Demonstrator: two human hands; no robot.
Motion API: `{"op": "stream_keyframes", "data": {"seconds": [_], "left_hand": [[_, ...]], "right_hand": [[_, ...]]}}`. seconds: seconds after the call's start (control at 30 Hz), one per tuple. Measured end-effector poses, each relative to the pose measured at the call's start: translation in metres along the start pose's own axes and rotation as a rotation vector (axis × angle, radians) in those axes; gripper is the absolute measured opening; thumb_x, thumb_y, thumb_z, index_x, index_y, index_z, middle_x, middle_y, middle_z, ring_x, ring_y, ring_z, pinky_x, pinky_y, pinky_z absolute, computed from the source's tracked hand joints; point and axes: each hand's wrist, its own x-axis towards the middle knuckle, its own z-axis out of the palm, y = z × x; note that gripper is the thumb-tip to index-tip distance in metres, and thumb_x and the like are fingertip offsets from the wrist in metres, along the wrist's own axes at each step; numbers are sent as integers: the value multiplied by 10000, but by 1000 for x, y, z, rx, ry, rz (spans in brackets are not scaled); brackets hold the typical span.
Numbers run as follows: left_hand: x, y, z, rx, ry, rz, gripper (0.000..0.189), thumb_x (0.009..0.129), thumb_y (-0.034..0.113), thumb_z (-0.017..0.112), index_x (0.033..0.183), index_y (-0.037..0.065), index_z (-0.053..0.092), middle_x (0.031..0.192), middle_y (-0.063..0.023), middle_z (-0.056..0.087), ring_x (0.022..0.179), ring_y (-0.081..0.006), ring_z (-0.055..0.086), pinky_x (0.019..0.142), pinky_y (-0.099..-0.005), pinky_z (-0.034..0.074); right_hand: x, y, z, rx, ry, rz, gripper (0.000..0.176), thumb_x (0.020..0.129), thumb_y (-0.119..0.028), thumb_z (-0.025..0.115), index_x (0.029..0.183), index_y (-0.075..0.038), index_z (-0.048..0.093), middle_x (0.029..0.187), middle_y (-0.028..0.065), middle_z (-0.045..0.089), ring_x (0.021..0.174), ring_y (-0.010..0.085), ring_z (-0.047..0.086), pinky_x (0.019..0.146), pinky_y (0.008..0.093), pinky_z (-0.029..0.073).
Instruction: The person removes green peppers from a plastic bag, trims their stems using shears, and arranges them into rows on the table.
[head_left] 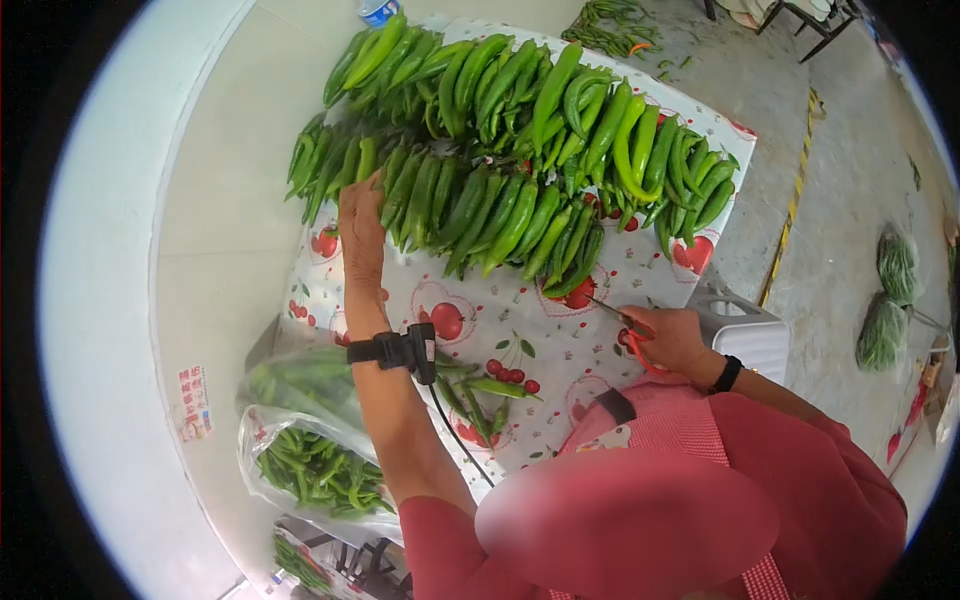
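Note:
Long green chili peppers (515, 225) lie side by side in two packed rows across a table covered with a fruit-print cloth (420, 270). My left hand (362, 225) reaches to the left part of the nearer row. Its fingers are drawn together at a green chili pepper (367, 158), and the fingertips are partly hidden. To the right, my right hand (668, 338) grips orange-handled scissors (638, 345) by the handles. Their blades point up and left, toward the right end of the nearer row, apart from the peppers.
A clear plastic bag (255, 475) of green peppers stands at the lower left. A few loose peppers (480, 405) lie near my left forearm. A white plastic stool (750, 355) is right of the table. Bagged green vegetables (890, 300) and a pile of greens (615, 25) are on the floor.

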Motion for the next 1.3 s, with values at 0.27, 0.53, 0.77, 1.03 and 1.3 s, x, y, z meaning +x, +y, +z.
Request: {"op": "stream_keyframes", "data": {"seconds": [0.27,0.53,0.77,1.03,1.3], "left_hand": [[6,3,19,285,54,297,299,807,85,648,1097,13,643,945,-100,609,867,-202,583,800,-319,464],[0,-8,30,456,27,364,173,812,52,652,982,49,685,916,-112,644,812,-233,612,743,-321,486],[-4,-26,13,386,-25,435,219,838,58,627,1046,71,695,1000,-113,685,834,-179,644,715,-283,495],[-56,-22,-37,346,98,216,281,859,108,639,1129,34,659,1005,-107,701,793,-139,641,702,-264,505],[-173,-98,-69,472,104,-206,264,841,201,685,1028,14,683,918,-134,698,694,-172,642,656,-294,506]], "right_hand": [[0,1,-1,21,-11,-10,400,821,-411,636,1170,-216,608,819,128,672,729,339,655,616,445,503],[-3,2,0,65,14,-37,409,819,-391,641,1176,-197,603,824,140,667,737,351,648,622,457,501],[-1,5,4,22,30,-44,399,809,-369,648,1179,-226,604,792,141,664,689,354,642,584,453,494],[-1,10,14,-52,77,-30,416,788,-415,666,1163,-243,615,737,130,660,659,338,647,570,451,492],[-1,13,20,-41,122,-28,417,787,-460,666,1154,-268,623,721,126,655,668,335,650,569,429,500]]}}
